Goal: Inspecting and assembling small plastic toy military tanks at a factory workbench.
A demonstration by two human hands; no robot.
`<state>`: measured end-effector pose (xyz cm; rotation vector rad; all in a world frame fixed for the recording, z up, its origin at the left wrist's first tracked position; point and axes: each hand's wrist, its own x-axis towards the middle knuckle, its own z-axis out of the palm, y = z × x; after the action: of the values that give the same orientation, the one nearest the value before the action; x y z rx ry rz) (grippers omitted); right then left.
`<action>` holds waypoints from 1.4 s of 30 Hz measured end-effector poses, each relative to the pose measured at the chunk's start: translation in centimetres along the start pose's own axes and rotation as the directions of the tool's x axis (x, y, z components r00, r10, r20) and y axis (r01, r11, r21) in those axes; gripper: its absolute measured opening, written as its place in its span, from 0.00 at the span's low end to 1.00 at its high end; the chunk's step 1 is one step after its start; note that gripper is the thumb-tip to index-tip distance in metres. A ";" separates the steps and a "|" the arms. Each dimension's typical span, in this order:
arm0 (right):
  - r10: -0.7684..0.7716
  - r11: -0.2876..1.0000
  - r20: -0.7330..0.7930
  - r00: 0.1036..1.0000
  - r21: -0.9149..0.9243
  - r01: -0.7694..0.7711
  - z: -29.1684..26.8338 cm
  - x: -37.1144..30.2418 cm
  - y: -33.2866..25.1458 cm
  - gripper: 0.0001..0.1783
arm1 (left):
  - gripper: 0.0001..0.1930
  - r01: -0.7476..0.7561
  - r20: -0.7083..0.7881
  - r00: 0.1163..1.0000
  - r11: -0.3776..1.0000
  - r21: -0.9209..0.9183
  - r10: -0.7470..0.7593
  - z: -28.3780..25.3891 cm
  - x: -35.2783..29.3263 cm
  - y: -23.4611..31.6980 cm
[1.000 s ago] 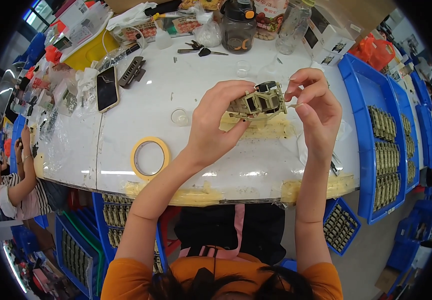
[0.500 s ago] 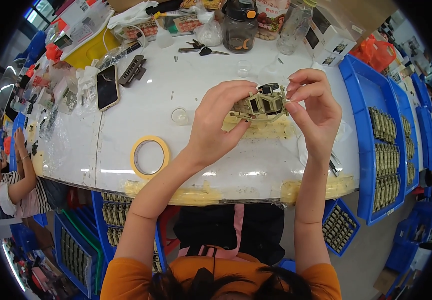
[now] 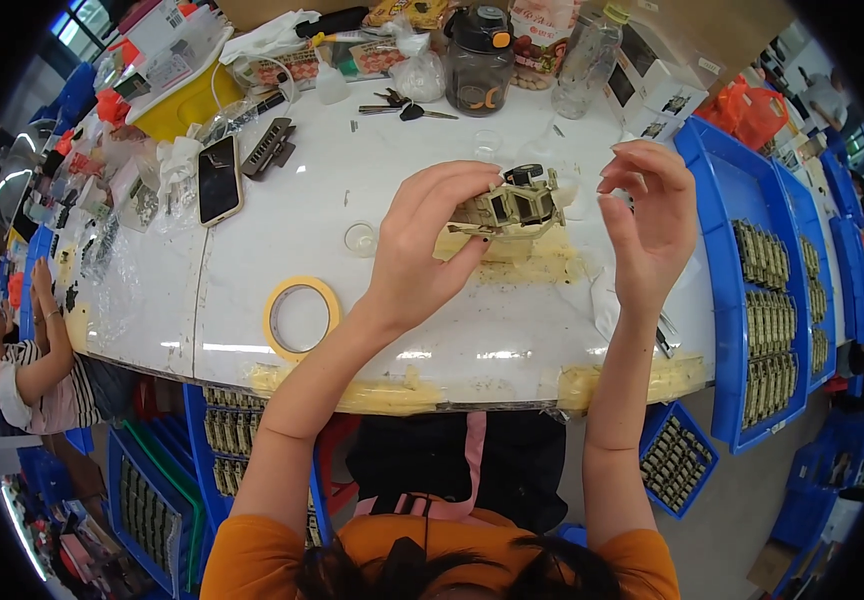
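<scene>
My left hand (image 3: 429, 232) holds a tan toy vehicle (image 3: 514, 208) above the white table, its fingers closed round one end. A dark wheel shows on the vehicle's far side, with window-like openings on top. To the right of it, my right hand (image 3: 649, 225) is raised with its fingers apart and curved, a gap away from the vehicle. Nothing shows between its fingers. Underneath the vehicle, yellowish tape (image 3: 517, 258) is stuck to the table. A small clear round cup (image 3: 361, 238) stands left of my left hand.
A roll of yellow tape (image 3: 329, 292) lies near the table's front edge. At the left are a phone (image 3: 219, 180) and a dark plastic part (image 3: 270, 146). Keys (image 3: 410, 111) and a dark bottle (image 3: 480, 65) stand farther back. Blue trays (image 3: 730, 390) with tan vehicles flank the right.
My right hand has pulled away from the vehicle to the right, and its fingers have opened. The left hand has shifted slightly left with the vehicle.
</scene>
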<state>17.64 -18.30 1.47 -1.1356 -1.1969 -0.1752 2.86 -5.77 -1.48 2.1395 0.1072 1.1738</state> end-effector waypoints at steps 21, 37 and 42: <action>0.187 0.972 -0.201 0.962 -0.106 -0.211 -2.1 -3.1 -1.1 0.06 | 0.18 0.448 -0.140 0.832 0.501 0.741 -0.537 -11.8 1.7 -13.0; 0.203 0.622 -0.418 0.886 -0.644 -0.446 -16.3 -9.5 -9.6 0.04 | 0.30 0.420 -0.151 0.849 0.471 0.776 -0.507 -10.7 1.4 -8.9; 0.203 0.493 -0.466 0.861 -0.711 -0.501 -23.9 -6.8 -6.9 0.04 | 0.22 0.315 -0.103 0.947 0.812 0.491 -0.305 -8.8 1.2 -3.7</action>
<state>25.63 -42.84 2.04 -2.0728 -0.4988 -0.6254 -2.38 2.09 0.31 2.4264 0.8276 1.0463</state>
